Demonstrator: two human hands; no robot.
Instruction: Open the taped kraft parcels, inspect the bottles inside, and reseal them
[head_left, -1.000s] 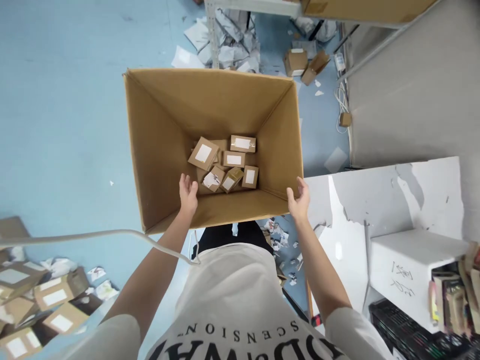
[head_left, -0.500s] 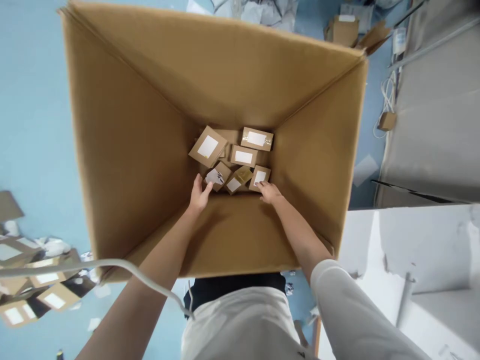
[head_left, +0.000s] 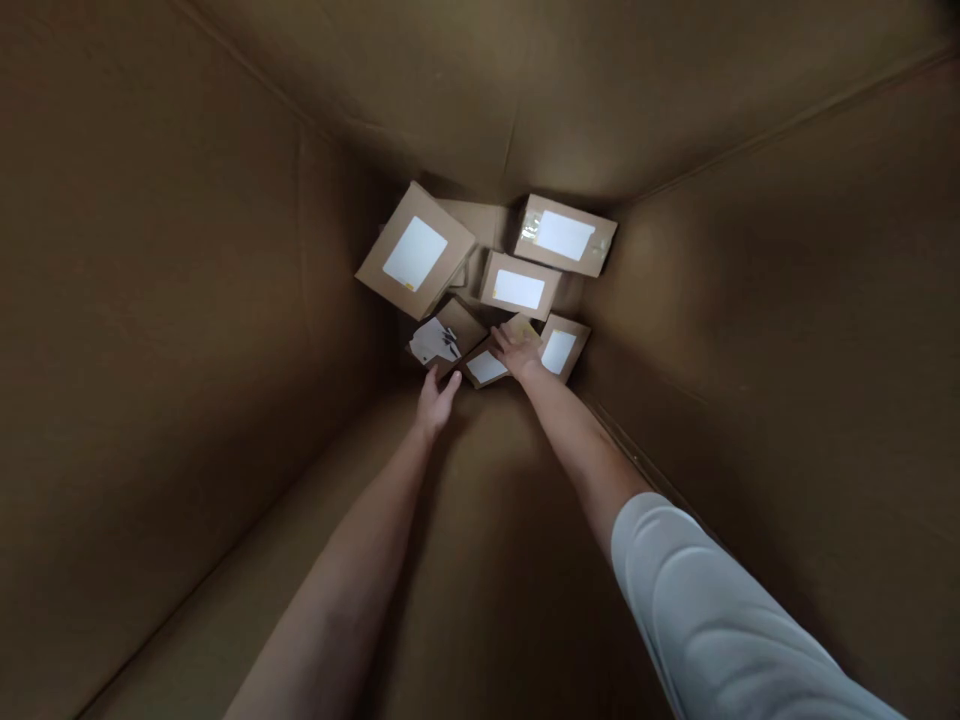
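Note:
Both arms reach down into a deep cardboard box point(head_left: 450, 520). My left hand point(head_left: 437, 398) has thumb and fingers apart at the near edge of a small carton with a torn white label point(head_left: 435, 343); whether it touches the carton I cannot tell. My right hand point(head_left: 517, 352) lies with spread fingers over a taped carton point(head_left: 486, 367), covering part of it. Just right of that hand is another labelled carton point(head_left: 561, 350).
Farther in lie a larger tilted carton point(head_left: 415, 252), a labelled carton point(head_left: 519, 287) and a taped carton with a white label point(head_left: 566, 235). Tall walls of the big box surround my arms, with the right wall point(head_left: 750, 330) close to my sleeve.
My view has moved down into the big box, so its rim and the room are out of sight. My right hand has shifted left, from the rightmost near carton to the taped one.

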